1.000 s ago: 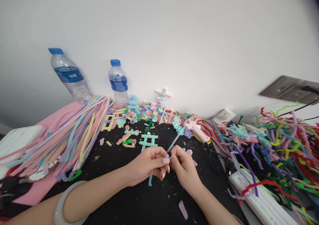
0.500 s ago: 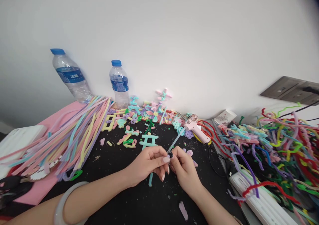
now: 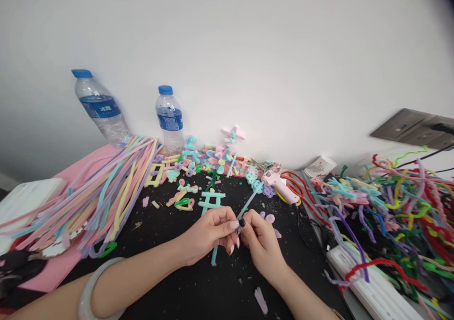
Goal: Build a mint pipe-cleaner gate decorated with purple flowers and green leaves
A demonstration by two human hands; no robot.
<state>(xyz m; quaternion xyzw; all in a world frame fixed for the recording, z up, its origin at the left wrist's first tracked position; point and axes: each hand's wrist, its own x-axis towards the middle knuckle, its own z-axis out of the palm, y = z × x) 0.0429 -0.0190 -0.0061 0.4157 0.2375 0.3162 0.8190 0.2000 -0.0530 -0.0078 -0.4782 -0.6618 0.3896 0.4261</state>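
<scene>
My left hand (image 3: 214, 230) and my right hand (image 3: 262, 239) meet over the black table, thumbs and fingertips pinched together. Whatever sits between the fingertips is too small and covered to make out. Just behind the fingers is the near end of a translucent glue stick (image 3: 251, 199), whose other end reaches the pink glue gun (image 3: 280, 184). I cannot tell whether the fingers touch the stick. Partly under my left hand lies a mint-green lattice of pipe cleaner pieces (image 3: 212, 199); a teal strip (image 3: 214, 256) shows below that hand.
Bundled pastel pipe cleaners (image 3: 117, 187) lie left, beside two water bottles (image 3: 170, 121). Small pipe cleaner shapes (image 3: 220, 161) line the wall. At right are a tangled pile of pipe cleaners (image 3: 407, 206), red cords (image 3: 301, 187) and a white power strip (image 3: 369, 282).
The fingertips have shifted slightly against each other, with my right thumb now closer to my left thumb. Everything else stays in place.
</scene>
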